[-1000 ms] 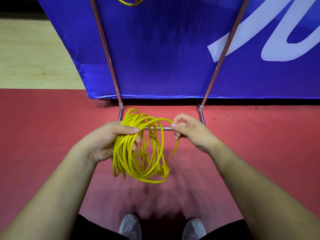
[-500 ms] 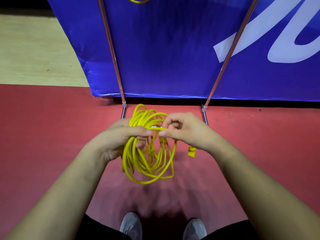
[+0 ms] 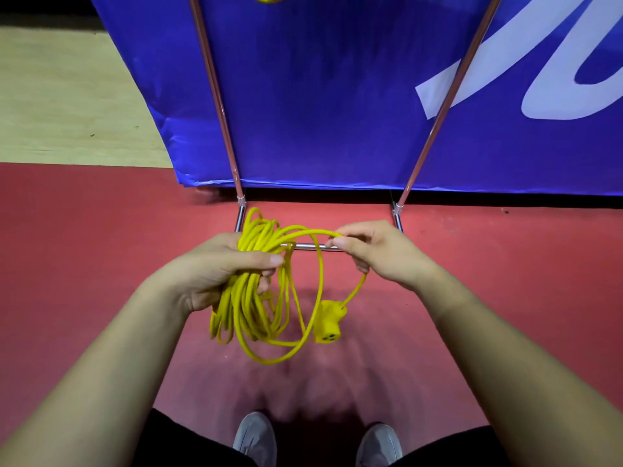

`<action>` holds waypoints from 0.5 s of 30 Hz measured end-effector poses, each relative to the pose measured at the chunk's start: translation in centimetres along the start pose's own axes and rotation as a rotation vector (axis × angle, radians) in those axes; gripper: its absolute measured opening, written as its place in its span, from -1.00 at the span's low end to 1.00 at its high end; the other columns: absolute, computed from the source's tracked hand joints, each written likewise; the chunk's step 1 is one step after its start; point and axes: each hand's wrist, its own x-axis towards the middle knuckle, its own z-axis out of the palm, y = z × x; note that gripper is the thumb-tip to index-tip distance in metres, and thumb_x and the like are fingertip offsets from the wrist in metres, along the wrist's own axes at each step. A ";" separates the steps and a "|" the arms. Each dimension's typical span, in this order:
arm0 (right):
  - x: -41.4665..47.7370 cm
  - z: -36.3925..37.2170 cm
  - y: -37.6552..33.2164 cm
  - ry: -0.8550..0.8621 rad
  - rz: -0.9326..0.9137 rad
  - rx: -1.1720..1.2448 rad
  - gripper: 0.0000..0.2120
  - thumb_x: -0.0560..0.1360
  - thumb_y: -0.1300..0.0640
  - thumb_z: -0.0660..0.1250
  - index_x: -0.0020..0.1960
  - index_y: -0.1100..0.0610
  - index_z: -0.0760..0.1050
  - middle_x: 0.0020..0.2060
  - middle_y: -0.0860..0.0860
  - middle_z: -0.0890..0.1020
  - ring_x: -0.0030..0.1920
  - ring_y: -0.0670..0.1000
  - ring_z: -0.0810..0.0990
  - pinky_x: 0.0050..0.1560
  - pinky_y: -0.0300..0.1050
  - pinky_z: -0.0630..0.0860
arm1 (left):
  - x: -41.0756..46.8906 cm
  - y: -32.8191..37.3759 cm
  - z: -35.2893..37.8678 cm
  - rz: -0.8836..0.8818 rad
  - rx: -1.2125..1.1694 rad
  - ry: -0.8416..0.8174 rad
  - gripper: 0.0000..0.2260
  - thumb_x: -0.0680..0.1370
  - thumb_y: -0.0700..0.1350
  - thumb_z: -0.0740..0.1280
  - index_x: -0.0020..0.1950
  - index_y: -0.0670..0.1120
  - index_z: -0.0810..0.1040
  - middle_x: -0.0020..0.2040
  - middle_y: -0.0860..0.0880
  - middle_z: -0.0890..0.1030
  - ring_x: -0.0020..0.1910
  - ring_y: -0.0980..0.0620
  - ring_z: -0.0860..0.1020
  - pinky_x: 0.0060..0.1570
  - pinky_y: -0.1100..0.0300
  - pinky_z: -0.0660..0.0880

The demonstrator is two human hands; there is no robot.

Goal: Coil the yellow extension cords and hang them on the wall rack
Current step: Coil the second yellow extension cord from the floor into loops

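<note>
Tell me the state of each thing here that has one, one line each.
Cord coil: bundled in loops, hanging from the left hand, not yet hung.
Loose strand: arcs from the coil to the right hand.
Socket end: dangling below the right hand.
Left hand: grips the coil.
Right hand: fingers pinch the loose strand.

Soft, even indoor light falls on the red floor (image 3: 101,264), laying a faint, many-edged shadow toward 6 o'clock beneath the yellow cord (image 3: 256,298). A thin glint runs along the chrome bar (image 3: 306,246) at centre, and the blue banner (image 3: 320,96) carries a dull sheen. The cord's lower loops smear with motion blur. Wide-angle distortion splays the poles (image 3: 215,89) toward 11 and 1 o'clock and stretches the forearms (image 3: 101,365) at the bottom corners. The 11 o'clock corner goes dark.
</note>
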 end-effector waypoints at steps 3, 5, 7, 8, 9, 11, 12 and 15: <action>-0.1 1.0 -1.4 -0.031 -0.089 -0.178 -0.89 0.53 0.15 0.39 -0.01 0.16 0.65 -0.34 -0.02 0.61 -0.32 -0.03 0.51 -0.24 -0.14 0.44 | 0.1 0.0 0.7 -0.013 0.011 0.009 -0.84 0.34 -0.20 0.45 -0.39 -0.09 0.51 -0.45 -0.09 0.40 -0.52 0.00 0.41 -0.46 0.21 0.43; -0.3 1.3 -2.0 -0.032 -0.112 -0.213 -0.79 0.46 0.07 0.47 0.06 0.07 0.59 -0.13 0.00 0.61 -0.16 -0.05 0.54 -0.09 -0.14 0.47 | 0.2 0.1 0.9 -0.016 0.047 -0.028 -0.83 0.36 -0.23 0.42 -0.39 -0.10 0.47 -0.47 -0.07 0.34 -0.54 0.01 0.34 -0.49 0.23 0.36; -0.5 1.2 -2.5 -0.013 -0.102 -0.290 -0.49 0.32 -0.08 0.57 0.16 -0.03 0.42 0.06 -0.06 0.48 -0.02 -0.05 0.50 0.01 -0.16 0.46 | 0.0 0.4 1.1 0.002 0.122 -0.075 -0.83 0.36 -0.26 0.39 -0.37 -0.13 0.44 -0.49 -0.06 0.33 -0.56 0.04 0.31 -0.52 0.25 0.32; -0.7 1.2 -2.9 -0.011 -0.108 -0.349 -0.33 0.25 -0.14 0.59 0.23 -0.06 0.33 0.15 -0.09 0.40 0.06 -0.08 0.48 0.08 -0.18 0.45 | -0.2 0.5 1.2 0.017 0.172 -0.109 -0.84 0.36 -0.28 0.38 -0.36 -0.16 0.43 -0.50 -0.06 0.33 -0.57 0.04 0.31 -0.52 0.26 0.32; -0.7 1.4 -3.1 -0.024 -0.131 -0.406 -0.17 0.20 -0.19 0.60 0.33 -0.09 0.25 0.26 -0.12 0.33 0.19 -0.11 0.44 0.20 -0.20 0.41 | -0.3 0.6 1.4 0.032 0.226 -0.148 -0.85 0.36 -0.31 0.36 -0.35 -0.17 0.42 -0.52 -0.06 0.35 -0.57 0.04 0.31 -0.52 0.27 0.31; -0.6 2.0 -3.4 -0.101 -0.199 -0.489 0.10 0.16 -0.23 0.60 0.52 -0.14 0.05 0.46 -0.14 0.19 0.44 -0.13 0.25 0.40 -0.23 0.26 | -0.5 0.7 1.8 0.038 0.317 -0.243 -0.80 0.37 -0.41 0.31 -0.36 -0.14 0.47 -0.53 -0.05 0.39 -0.59 0.05 0.35 -0.54 0.29 0.32; -0.5 2.3 -3.3 -0.151 -0.211 -0.516 0.15 0.17 -0.21 0.60 0.55 -0.15 -0.03 0.50 -0.14 0.17 0.47 -0.16 0.18 0.43 -0.25 0.19 | -0.6 0.7 1.9 0.027 0.347 -0.290 -0.70 0.39 -0.47 0.28 -0.38 -0.09 0.51 -0.54 -0.03 0.42 -0.60 0.07 0.36 -0.56 0.30 0.32; -0.6 2.9 -2.9 -0.209 -0.148 -0.502 0.03 0.24 -0.06 0.59 0.53 -0.21 0.05 0.37 -0.16 0.41 0.34 -0.12 0.31 0.32 -0.29 0.28 | -0.7 0.5 1.9 -0.002 0.347 -0.337 -0.67 0.38 -0.46 0.29 -0.38 -0.06 0.58 -0.54 -0.04 0.43 -0.62 0.07 0.37 -0.56 0.32 0.32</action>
